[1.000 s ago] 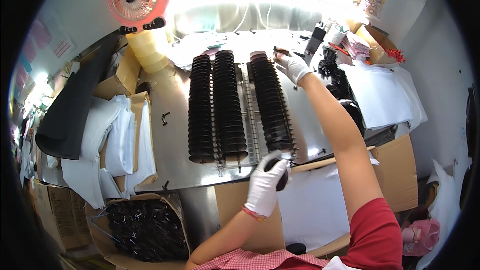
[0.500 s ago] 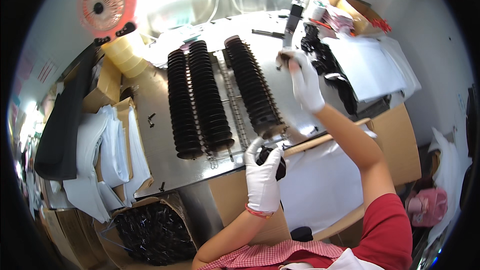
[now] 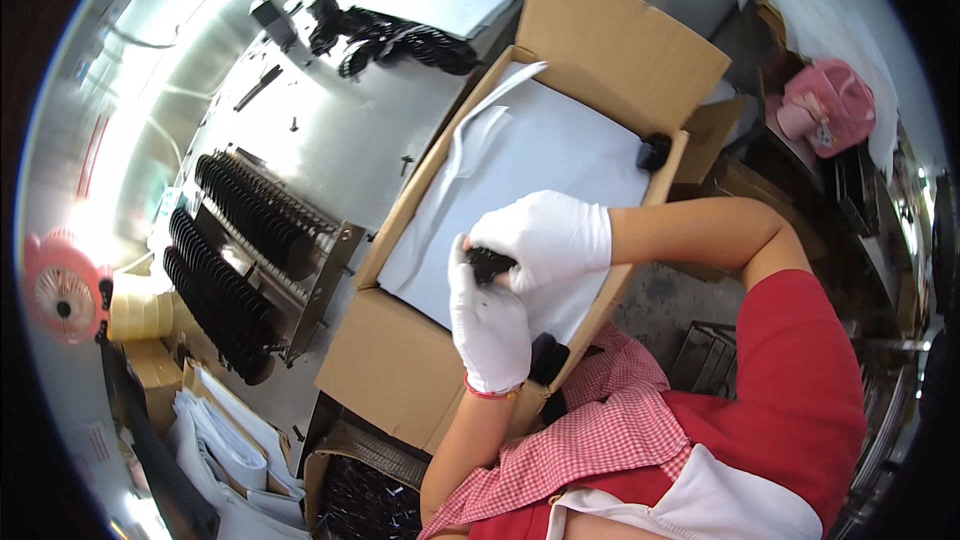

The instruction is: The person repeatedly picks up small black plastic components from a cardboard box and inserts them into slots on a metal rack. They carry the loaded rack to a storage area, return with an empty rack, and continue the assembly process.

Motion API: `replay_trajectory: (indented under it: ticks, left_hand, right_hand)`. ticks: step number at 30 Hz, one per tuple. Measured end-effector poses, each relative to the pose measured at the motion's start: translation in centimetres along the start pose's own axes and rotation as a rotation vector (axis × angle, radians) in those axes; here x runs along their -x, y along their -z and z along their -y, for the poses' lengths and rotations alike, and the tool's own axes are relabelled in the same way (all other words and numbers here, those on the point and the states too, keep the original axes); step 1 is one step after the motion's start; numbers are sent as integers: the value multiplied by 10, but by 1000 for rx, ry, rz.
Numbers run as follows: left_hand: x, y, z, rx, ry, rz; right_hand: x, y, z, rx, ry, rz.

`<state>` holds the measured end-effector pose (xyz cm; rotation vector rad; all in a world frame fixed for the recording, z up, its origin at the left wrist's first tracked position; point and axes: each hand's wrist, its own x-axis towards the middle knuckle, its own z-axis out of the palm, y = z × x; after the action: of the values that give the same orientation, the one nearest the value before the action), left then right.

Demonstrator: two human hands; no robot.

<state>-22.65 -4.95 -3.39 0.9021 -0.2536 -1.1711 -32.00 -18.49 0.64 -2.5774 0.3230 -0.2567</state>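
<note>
Both my hands wear white gloves and meet over the open cardboard box (image 3: 640,275). Between them is a small bunch of black parts (image 3: 488,264), partly covered by fingers; their exact kind cannot be made out. My left hand (image 3: 489,335) is closed around the bunch from the near side. Coming in from the right, my right hand (image 3: 552,238) has its fingertips closed on the same bunch. Beneath them, white sheets (image 3: 570,140) lie inside the box.
Rows of black discs (image 3: 265,230) stand in a metal rack on the steel table (image 3: 330,140). Black clamps (image 3: 548,358) sit on the box rim. A box of black pieces (image 3: 365,500), a pink fan (image 3: 65,285) and yellow tape rolls (image 3: 140,308) lie leftward; a pink bag (image 3: 828,108) is right.
The view has swung to the right, toward the box. My right hand has come from above the table to my left hand, and both now hold the black bunch over the box.
</note>
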Motion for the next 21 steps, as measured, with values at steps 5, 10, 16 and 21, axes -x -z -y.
replay_trajectory:
  ticks: [5,10,16,21]
  left_hand:
    - [13,-11,9,-146,133,208]
    - [18,-5,3,-272,160,254]
    - [28,9,-5,-307,174,221]
    - [36,56,-32,-369,-31,51]
  right_hand:
    - [58,51,-97,-24,-39,75]
    - [107,102,-150,162,-548,343]
    - [105,56,-154,636,-299,310]
    - [109,58,-177,662,-181,257]
